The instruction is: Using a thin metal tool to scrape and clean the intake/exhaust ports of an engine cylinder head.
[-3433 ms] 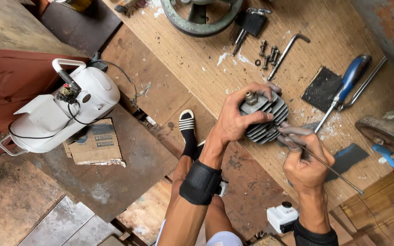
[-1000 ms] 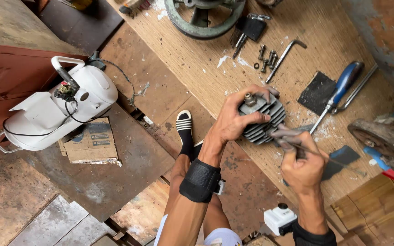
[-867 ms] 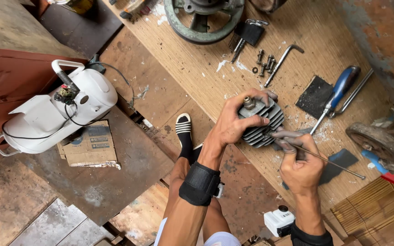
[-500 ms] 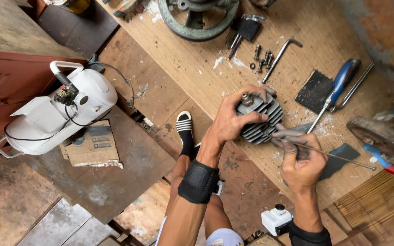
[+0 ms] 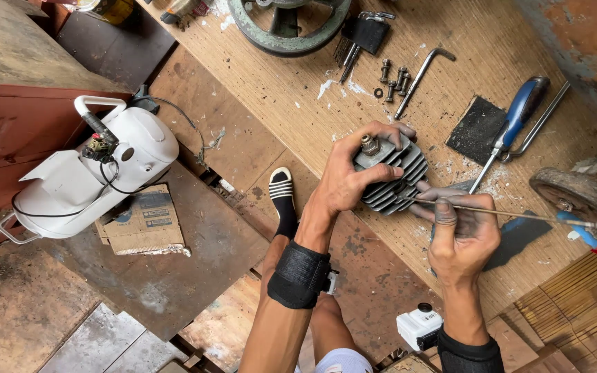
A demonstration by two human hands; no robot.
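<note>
At the far left a white sprayer tank (image 5: 95, 176) with a looped handle and black hose lies tilted on a dark metal sheet. Just beside it, partly under its lower edge, sits a flattened brown cardboard box (image 5: 143, 224) with a dark rectangular printed label on its upper face. Right of that, a foot in a black-and-white striped sandal (image 5: 282, 197) rests at the edge of the wooden table (image 5: 291, 90). A large grey pulley wheel (image 5: 288, 24) lies at the table's top edge, with loose bolts (image 5: 392, 74) and an L-shaped hex key (image 5: 419, 77) near it.

The left hand (image 5: 354, 179), its wrist wrapped in a black brace (image 5: 300, 275), is closed around a finned metal engine cylinder (image 5: 395, 176), fingers curled over its top, holding it on the table. Touching the cylinder's right side, the right hand (image 5: 461, 231), dirty and closed, pinches a thin metal rod (image 5: 499, 213) that points into the fins. Below the right wrist stands a small white bottle (image 5: 419, 324) with a black cap. Farther right lie a square of black abrasive sheet (image 5: 478, 128) and a blue-handled screwdriver (image 5: 513, 124), with a rusty wheel (image 5: 578, 197) at the table's right edge.
</note>
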